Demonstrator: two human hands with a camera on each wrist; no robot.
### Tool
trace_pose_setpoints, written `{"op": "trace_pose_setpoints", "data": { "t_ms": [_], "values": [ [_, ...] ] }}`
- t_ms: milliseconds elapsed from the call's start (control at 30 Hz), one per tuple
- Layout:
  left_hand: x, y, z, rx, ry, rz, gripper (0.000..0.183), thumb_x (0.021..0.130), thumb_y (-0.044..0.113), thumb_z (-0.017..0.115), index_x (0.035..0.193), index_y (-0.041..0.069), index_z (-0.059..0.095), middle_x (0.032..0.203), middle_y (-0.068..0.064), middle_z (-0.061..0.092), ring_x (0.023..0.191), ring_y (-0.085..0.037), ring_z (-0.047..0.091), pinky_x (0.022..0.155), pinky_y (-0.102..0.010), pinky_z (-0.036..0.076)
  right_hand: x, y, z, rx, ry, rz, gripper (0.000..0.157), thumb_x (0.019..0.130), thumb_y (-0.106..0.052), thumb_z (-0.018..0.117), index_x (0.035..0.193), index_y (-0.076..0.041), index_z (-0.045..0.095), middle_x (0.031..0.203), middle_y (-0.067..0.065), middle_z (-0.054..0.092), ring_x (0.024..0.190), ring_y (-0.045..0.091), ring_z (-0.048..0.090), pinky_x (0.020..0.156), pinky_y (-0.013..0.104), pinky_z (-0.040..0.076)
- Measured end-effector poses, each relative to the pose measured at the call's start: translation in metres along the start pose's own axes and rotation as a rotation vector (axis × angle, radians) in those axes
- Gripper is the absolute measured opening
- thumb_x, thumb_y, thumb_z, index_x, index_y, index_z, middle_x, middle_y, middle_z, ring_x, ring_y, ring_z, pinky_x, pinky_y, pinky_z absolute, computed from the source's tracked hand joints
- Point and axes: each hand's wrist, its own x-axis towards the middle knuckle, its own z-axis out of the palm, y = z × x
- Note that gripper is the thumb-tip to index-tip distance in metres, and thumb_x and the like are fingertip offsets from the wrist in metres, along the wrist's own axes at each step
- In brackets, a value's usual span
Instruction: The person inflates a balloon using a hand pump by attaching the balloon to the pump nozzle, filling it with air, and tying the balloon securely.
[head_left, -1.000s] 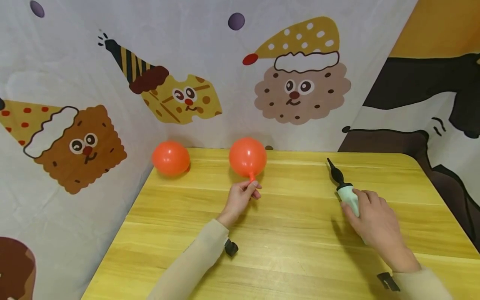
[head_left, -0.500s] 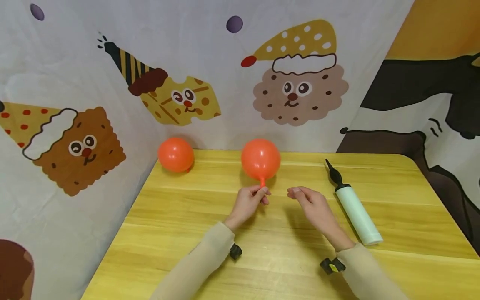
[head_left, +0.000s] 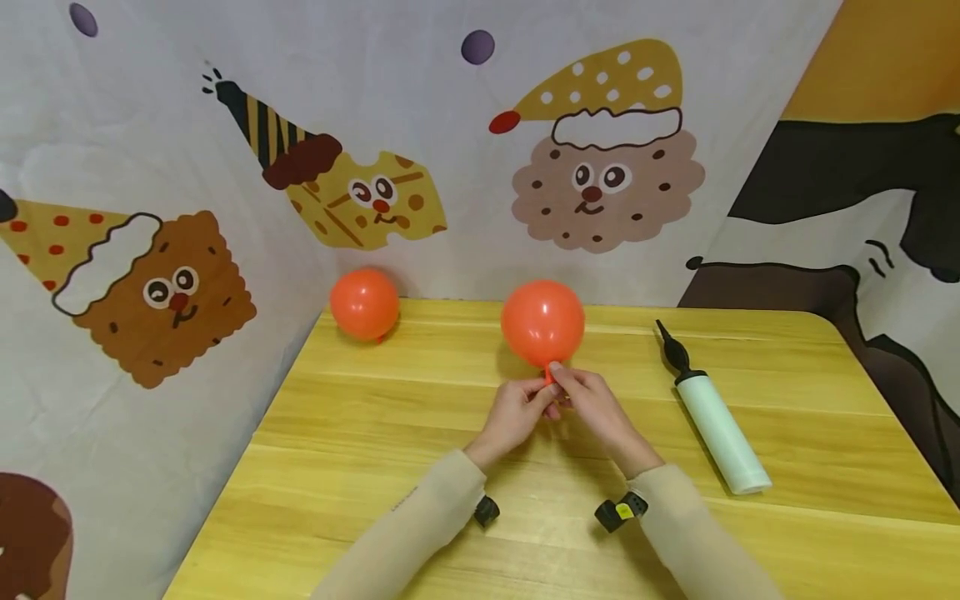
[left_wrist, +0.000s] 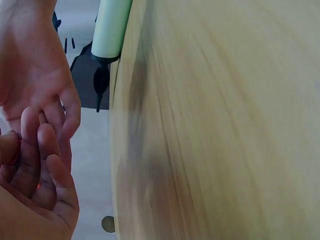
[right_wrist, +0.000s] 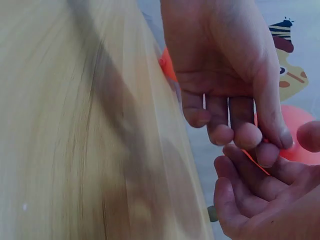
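Observation:
An inflated orange-red balloon is held up by its neck in front of me, near the table's back edge. My left hand pinches the neck's lower end between thumb and index finger. From the other side, my right hand grips the neck just under the round body, its thumb on top. In the right wrist view, a stretched orange strip of the balloon's neck shows between the hands. Both sets of fingers hide most of the neck in the left wrist view.
A second orange-red balloon rests at the table's back left corner. On the right lies a pale green hand pump with a black nozzle. A printed cloth hangs right behind the wooden table.
My right hand has let go of the pump, leaving it lying on the table, and has moved left to the balloon's neck. My left hand has carried the balloon slightly rightward.

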Motion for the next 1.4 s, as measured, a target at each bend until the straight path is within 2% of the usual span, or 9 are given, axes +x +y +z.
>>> {"op": "trace_pose_setpoints", "data": {
  "t_ms": [267,533,733,867,1000,1100,1200,1300,1400],
  "values": [
    [0.001,-0.001,0.004,-0.018,0.013,0.042,0.022,0.103,0.003,0.059,0.089,-0.002,0.075,0.07,-0.011,0.069,0.066,-0.009,0.065,0.066,-0.026,0.058,0.004,0.0,0.007,0.078,0.0,-0.001,0.046,0.109,-0.036,0.055,0.106,0.007,0.073,0.087,0.006,0.07,0.09,0.019,0.066,0.098,0.039,0.044],
    [-0.004,0.006,0.004,-0.051,-0.011,0.025,0.023,0.106,0.002,0.055,0.1,-0.01,0.074,0.072,-0.025,0.069,0.074,-0.043,0.069,0.064,-0.032,0.055,0.007,0.003,0.009,0.072,0.045,-0.043,0.038,0.107,-0.031,0.06,0.114,0.002,0.076,0.115,0.012,0.076,0.106,0.021,0.066,0.102,0.041,0.042],
    [-0.002,-0.003,0.005,-0.077,-0.038,-0.002,0.027,0.108,0.011,0.056,0.101,-0.007,0.075,0.073,-0.019,0.072,0.073,-0.041,0.069,0.063,-0.038,0.056,0.01,0.009,0.009,0.078,0.056,-0.056,0.035,0.108,-0.028,0.059,0.116,0.003,0.075,0.114,0.012,0.076,0.103,0.015,0.066,0.095,0.032,0.047],
    [0.003,-0.001,-0.003,-0.119,-0.148,-0.048,0.028,0.109,0.014,0.054,0.102,-0.007,0.072,0.084,-0.02,0.073,0.083,-0.045,0.069,0.072,-0.051,0.059,0.013,0.012,0.008,0.069,0.073,-0.086,0.033,0.108,-0.026,0.06,0.116,0.002,0.076,0.113,0.013,0.076,0.102,0.016,0.069,0.091,0.028,0.051],
    [0.006,0.007,-0.018,0.023,-0.286,-0.073,0.028,0.109,0.02,0.055,0.11,-0.003,0.07,0.098,-0.017,0.074,0.083,-0.04,0.071,0.069,-0.043,0.06,0.016,0.014,0.003,-0.016,0.102,-0.129,0.033,0.108,-0.025,0.059,0.114,0.003,0.076,0.113,0.016,0.076,0.107,0.025,0.071,0.092,0.033,0.056],
    [0.006,0.012,-0.027,0.192,-0.302,-0.032,0.027,0.109,0.022,0.056,0.111,0.0,0.071,0.098,-0.013,0.075,0.067,-0.027,0.067,0.058,-0.03,0.054,0.016,0.015,-0.003,-0.11,0.123,-0.133,0.032,0.108,-0.022,0.058,0.113,0.005,0.075,0.109,0.017,0.076,0.106,0.027,0.072,0.091,0.039,0.059],
    [0.005,0.014,-0.033,0.27,-0.229,0.055,0.023,0.108,0.018,0.057,0.113,0.001,0.071,0.094,-0.009,0.074,0.065,-0.013,0.062,0.06,-0.022,0.051,0.015,0.015,-0.008,-0.172,0.104,-0.116,0.03,0.109,-0.018,0.057,0.11,0.007,0.074,0.097,0.016,0.077,0.094,0.026,0.074,0.087,0.044,0.06],
    [0.005,0.015,-0.037,0.334,-0.124,0.207,0.017,0.107,0.012,0.058,0.117,0.002,0.068,0.097,-0.006,0.073,0.078,-0.009,0.063,0.07,-0.021,0.054,0.014,0.015,-0.013,-0.24,0.048,-0.119,0.027,0.108,-0.013,0.056,0.106,0.008,0.074,0.082,0.012,0.075,0.081,0.023,0.074,0.08,0.043,0.061],
    [0.005,0.015,-0.04,0.501,-0.031,0.415,0.019,0.103,0.009,0.063,0.121,0.003,0.065,0.111,-0.006,0.07,0.097,-0.015,0.066,0.084,-0.027,0.056,0.014,0.014,-0.017,-0.328,-0.02,-0.124,0.026,0.108,-0.013,0.056,0.103,0.006,0.074,0.072,0.005,0.071,0.07,0.019,0.067,0.066,0.034,0.057]
  ]
}}
